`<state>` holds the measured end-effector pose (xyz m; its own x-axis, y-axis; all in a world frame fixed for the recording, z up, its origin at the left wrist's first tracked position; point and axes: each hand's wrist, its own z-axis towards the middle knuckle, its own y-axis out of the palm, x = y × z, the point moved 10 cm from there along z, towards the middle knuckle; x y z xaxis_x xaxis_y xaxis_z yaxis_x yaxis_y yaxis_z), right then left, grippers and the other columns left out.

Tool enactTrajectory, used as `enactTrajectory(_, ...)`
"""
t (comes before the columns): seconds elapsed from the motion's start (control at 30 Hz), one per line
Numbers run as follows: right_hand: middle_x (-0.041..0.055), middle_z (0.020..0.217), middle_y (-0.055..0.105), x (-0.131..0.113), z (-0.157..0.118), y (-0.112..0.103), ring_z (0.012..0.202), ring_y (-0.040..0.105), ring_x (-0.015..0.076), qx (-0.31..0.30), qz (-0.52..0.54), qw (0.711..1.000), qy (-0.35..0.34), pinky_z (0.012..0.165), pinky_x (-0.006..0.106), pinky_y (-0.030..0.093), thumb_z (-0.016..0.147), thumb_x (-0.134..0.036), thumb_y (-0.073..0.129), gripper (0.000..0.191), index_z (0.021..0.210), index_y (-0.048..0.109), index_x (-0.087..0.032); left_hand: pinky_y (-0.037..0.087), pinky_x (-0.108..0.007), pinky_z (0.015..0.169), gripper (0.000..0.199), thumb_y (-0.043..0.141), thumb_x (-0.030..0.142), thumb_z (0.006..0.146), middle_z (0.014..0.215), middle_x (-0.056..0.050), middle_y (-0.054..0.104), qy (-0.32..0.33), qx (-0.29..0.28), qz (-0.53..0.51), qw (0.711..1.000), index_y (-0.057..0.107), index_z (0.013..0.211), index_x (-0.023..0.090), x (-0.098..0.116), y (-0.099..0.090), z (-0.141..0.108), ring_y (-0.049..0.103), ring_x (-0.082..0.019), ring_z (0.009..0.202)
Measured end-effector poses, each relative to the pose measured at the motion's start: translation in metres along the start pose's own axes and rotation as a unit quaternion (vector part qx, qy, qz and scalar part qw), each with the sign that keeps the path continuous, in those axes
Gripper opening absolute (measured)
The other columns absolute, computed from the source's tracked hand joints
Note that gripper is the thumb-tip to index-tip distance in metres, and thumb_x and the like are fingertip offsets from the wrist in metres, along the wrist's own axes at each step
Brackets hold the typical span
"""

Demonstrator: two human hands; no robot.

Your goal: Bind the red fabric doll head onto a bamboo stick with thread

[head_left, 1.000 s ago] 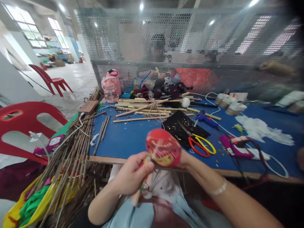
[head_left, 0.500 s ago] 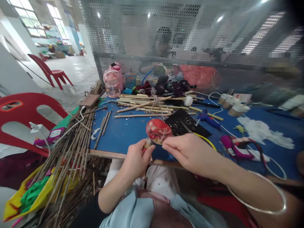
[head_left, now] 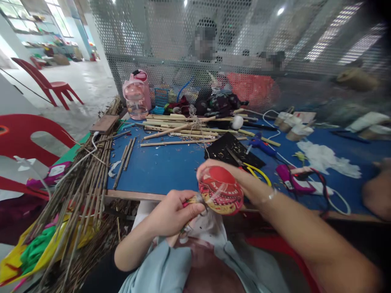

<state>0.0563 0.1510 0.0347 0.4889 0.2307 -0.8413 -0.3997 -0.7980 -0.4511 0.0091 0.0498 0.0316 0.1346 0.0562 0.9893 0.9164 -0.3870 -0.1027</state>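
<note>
A round bundle of red and gold patterned cloth (head_left: 221,190), tight and rounded at one end, hangs over my lap at the table's front edge. My left hand (head_left: 180,213) is closed around its gathered neck, where bunched cloth ends stick out by the thumb. Behind the bundle passes my right hand (head_left: 205,165), above and beyond it; the bundle covers its fingers, so what they hold cannot be seen. Scissors with yellow handles (head_left: 256,173) lie to the right on a black cloth (head_left: 224,148).
Pale sticks (head_left: 180,128) lie across the blue table (head_left: 159,167). Long thin branches (head_left: 88,179) lean over its left edge. Behind stand a pink bottle (head_left: 136,99) and a perforated metal screen (head_left: 171,44). A blue glue gun (head_left: 262,144) and purple device (head_left: 290,179) lie right. Another person's blurred hand (head_left: 378,191) shows far right.
The cloth bundle has come nearer and lower right, tilting to show more of its pattern. My right hand has swung from its right side to behind it. The view has shifted slightly.
</note>
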Motion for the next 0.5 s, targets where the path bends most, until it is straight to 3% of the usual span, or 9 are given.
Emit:
enactTrajectory(0.07,-0.003,0.047,0.054,-0.029,0.016,-0.007,0.048,0.044,0.0097,-0.07,-0.067,0.995,0.001,0.052,0.023,0.035,0.058,-0.029,0.07,0.017,0.054,0.065,-0.014,0.027,-0.021,0.047,0.031,0.051,0.042,0.083,0.052,0.005,0.047,-0.001,0.01,0.032,0.999,0.057,0.069,0.015,-0.008,0.004,0.006,0.037,-0.009,0.048)
enactTrajectory(0.1,-0.0036,0.045,0.053,-0.045,0.02,-0.005,0.046,0.042,0.009,-0.106,-0.171,0.98,-0.008,0.052,0.023,0.033,0.06,-0.027,0.069,0.015,0.053,0.065,-0.015,0.027,-0.021,0.048,0.031,0.05,0.041,0.083,0.052,0.005,0.047,-0.002,0.03,0.047,0.998,0.058,0.069,0.015,-0.012,0.002,0.011,0.037,-0.009,0.049)
enactTrajectory(0.13,-0.0031,0.045,0.053,-0.062,0.022,-0.005,0.046,0.043,0.0092,-0.1,-0.268,0.958,-0.022,0.052,0.024,0.031,0.062,-0.024,0.068,0.014,0.052,0.064,-0.016,0.027,-0.021,0.048,0.03,0.049,0.041,0.084,0.053,0.005,0.047,-0.002,0.056,0.061,0.997,0.058,0.07,0.015,-0.016,-0.003,0.014,0.037,-0.009,0.05)
enactTrajectory(0.2,0.0005,0.047,0.055,-0.095,0.016,-0.003,0.05,0.048,0.0121,-0.028,-0.439,0.897,-0.045,0.054,0.026,0.031,0.066,-0.02,0.066,0.015,0.051,0.063,-0.016,0.029,-0.021,0.051,0.03,0.047,0.039,0.084,0.055,0.004,0.049,0.0,0.111,0.087,0.99,0.059,0.072,0.014,-0.019,-0.016,0.02,0.04,-0.01,0.052)
enactTrajectory(0.27,0.0054,0.053,0.06,-0.117,-0.004,0.007,0.056,0.055,0.0164,0.065,-0.523,0.848,-0.06,0.054,0.027,0.03,0.067,-0.015,0.064,0.012,0.055,0.062,-0.016,0.033,-0.021,0.055,0.028,0.047,0.035,0.084,0.059,0.003,0.053,0.015,0.155,0.103,0.982,0.06,0.073,0.014,-0.016,-0.029,0.021,0.044,-0.011,0.058)
enactTrajectory(0.37,0.0083,0.063,0.064,-0.112,-0.041,0.029,0.056,0.058,0.0178,0.147,-0.518,0.839,-0.073,0.051,0.028,0.031,0.074,-0.014,0.057,0.008,0.068,0.062,-0.017,0.036,-0.022,0.061,0.028,0.046,0.035,0.084,0.066,0.001,0.058,0.031,0.197,0.112,0.974,0.061,0.076,0.013,-0.011,-0.044,0.018,0.047,-0.013,0.063)
enactTrajectory(0.5,0.0067,0.071,0.067,-0.072,-0.068,0.037,0.064,0.062,0.0176,0.249,-0.394,0.88,-0.09,0.058,0.028,0.038,0.09,-0.02,0.041,0.023,0.078,0.061,-0.018,0.037,-0.022,0.062,0.031,0.047,0.038,0.085,0.069,0.0,0.06,0.028,0.213,0.113,0.97,0.063,0.081,0.012,-0.011,-0.049,0.015,0.047,-0.013,0.064)
